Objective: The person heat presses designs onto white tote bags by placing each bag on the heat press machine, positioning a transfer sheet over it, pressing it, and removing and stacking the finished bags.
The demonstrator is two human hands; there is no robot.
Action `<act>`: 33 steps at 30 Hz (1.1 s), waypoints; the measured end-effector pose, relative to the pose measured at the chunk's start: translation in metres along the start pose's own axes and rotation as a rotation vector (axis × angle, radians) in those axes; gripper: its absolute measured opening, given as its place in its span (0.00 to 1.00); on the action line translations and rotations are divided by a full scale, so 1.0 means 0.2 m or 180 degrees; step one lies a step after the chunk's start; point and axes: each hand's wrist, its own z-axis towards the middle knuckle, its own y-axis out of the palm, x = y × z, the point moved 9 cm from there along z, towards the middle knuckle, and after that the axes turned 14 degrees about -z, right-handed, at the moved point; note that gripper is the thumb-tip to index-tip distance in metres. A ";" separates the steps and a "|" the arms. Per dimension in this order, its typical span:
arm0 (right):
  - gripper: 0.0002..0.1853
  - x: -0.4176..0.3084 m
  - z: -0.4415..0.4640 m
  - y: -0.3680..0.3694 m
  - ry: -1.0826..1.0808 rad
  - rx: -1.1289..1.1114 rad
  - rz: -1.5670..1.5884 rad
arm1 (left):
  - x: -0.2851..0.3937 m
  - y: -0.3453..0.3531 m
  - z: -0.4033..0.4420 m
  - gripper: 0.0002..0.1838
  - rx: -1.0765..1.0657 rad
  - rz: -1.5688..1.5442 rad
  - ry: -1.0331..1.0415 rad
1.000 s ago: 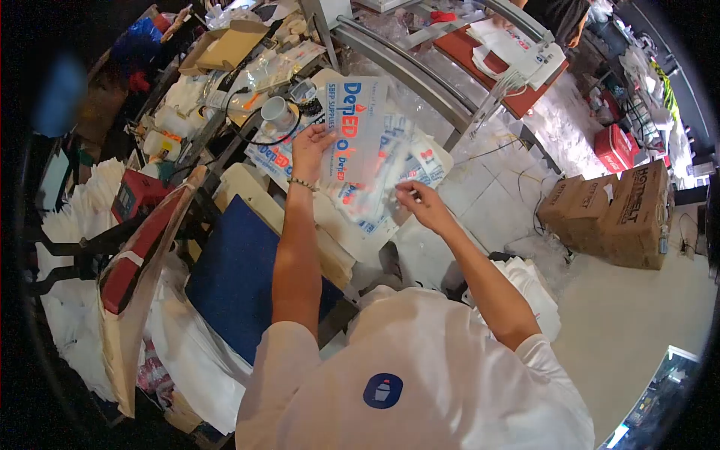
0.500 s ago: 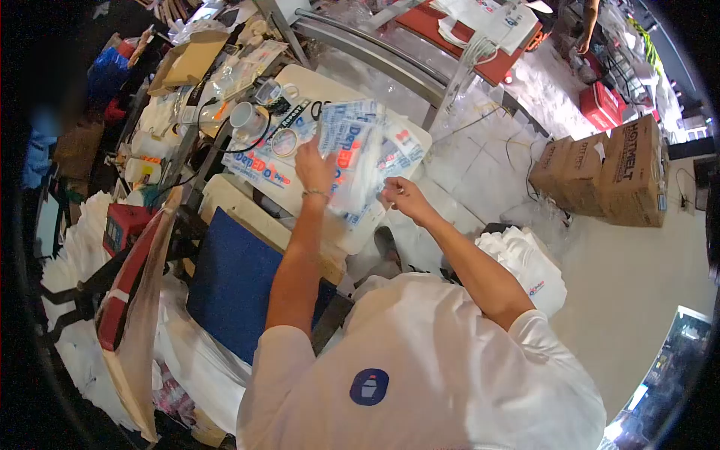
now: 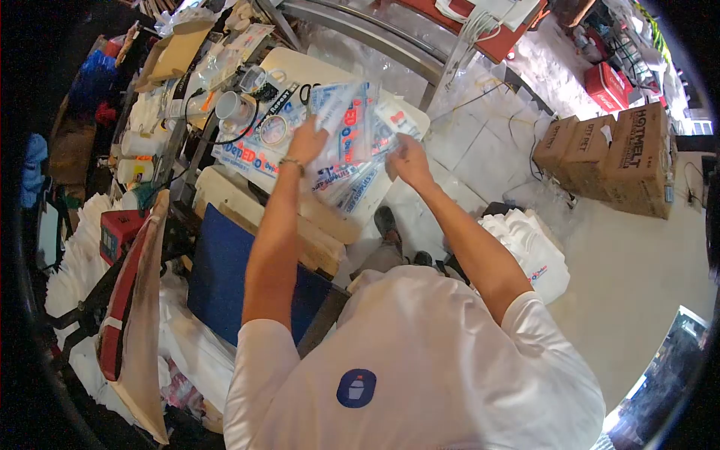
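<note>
Printed transfer sheets [image 3: 349,131] with red and blue "DepED" lettering lie overlapped on a cream board. My left hand [image 3: 306,142] is at the left edge of the upper sheet, its fingers bent and pressed to it; the fingertips are partly hidden. At the right edge of the sheets is my right hand [image 3: 407,159], its fingers curled together; whatever they hold is too small to make out. A tape roll [image 3: 273,130], black-handled scissors [image 3: 305,93] and a white cup [image 3: 234,109] are left of the sheets. Another printed sheet [image 3: 244,159] lies beside my left wrist.
A blue pad [image 3: 232,270] and a red heat-press arm [image 3: 124,315] stand at the left. White fabric [image 3: 529,251] is piled right of my body. Cardboard boxes [image 3: 637,161] stand on the floor at the right. A metal frame [image 3: 360,30] crosses behind the board.
The sheet raised in my left hand a second ago is now down among the others. My left hand has moved lower, then slightly up and left. The view has shifted.
</note>
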 end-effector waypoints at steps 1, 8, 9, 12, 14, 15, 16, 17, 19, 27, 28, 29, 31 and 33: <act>0.34 -0.03 0.01 -0.01 0.0002 -0.0019 0.0001 | 0.04 -0.07 -0.01 0.27 0.0001 0.0000 -0.0019; 0.33 -0.21 0.04 -0.10 -0.0187 0.0432 -0.1104 | -0.24 -0.21 0.02 0.27 0.0151 -0.0905 -0.0381; 0.32 -0.21 0.04 -0.11 -0.0219 0.0552 -0.1160 | -0.23 -0.20 0.01 0.26 0.0133 -0.1236 -0.0411; 0.32 -0.25 0.03 -0.16 -0.0419 0.1027 -0.1058 | -0.15 -0.24 -0.03 0.24 0.0194 -0.1043 -0.0215; 0.31 -0.24 0.02 -0.14 -0.0403 0.0940 -0.1093 | -0.11 -0.25 -0.05 0.25 0.0161 -0.1102 -0.0214; 0.30 -0.24 0.02 -0.13 -0.0365 0.0863 -0.1118 | -0.08 -0.25 -0.05 0.26 0.0106 -0.1151 -0.0208; 0.30 -0.25 0.01 -0.13 -0.0370 0.0852 -0.1129 | -0.01 -0.25 -0.07 0.26 0.0112 -0.1162 -0.0217; 0.28 -0.27 0.00 -0.14 -0.0463 0.0855 -0.1271 | 0.02 -0.25 -0.08 0.28 0.0263 -0.0987 -0.0559; 0.26 -0.32 -0.03 -0.14 -0.0561 0.0853 -0.1424 | 0.11 -0.14 -0.10 0.31 0.0069 -0.0725 -0.0999; 0.19 -0.18 0.08 -0.02 -0.0267 0.0856 -0.1020 | 0.39 0.44 -0.16 0.37 -0.0240 0.1443 -0.0227; 0.19 -0.20 0.08 -0.04 -0.0282 0.0848 -0.1026 | 0.40 0.42 -0.15 0.38 0.0063 0.1714 -0.0113; 0.18 -0.15 0.08 -0.02 0.0054 0.0540 -0.0593 | 0.37 0.41 -0.13 0.38 0.0076 0.1716 -0.0121; 0.16 -0.10 0.08 0.01 0.0377 0.0204 -0.0160 | 0.33 0.40 -0.11 0.41 -0.0446 0.1051 -0.0354; 0.13 -0.09 0.08 0.05 0.0542 -0.0169 0.0281 | 0.34 0.37 -0.10 0.41 -0.0531 0.0933 -0.0414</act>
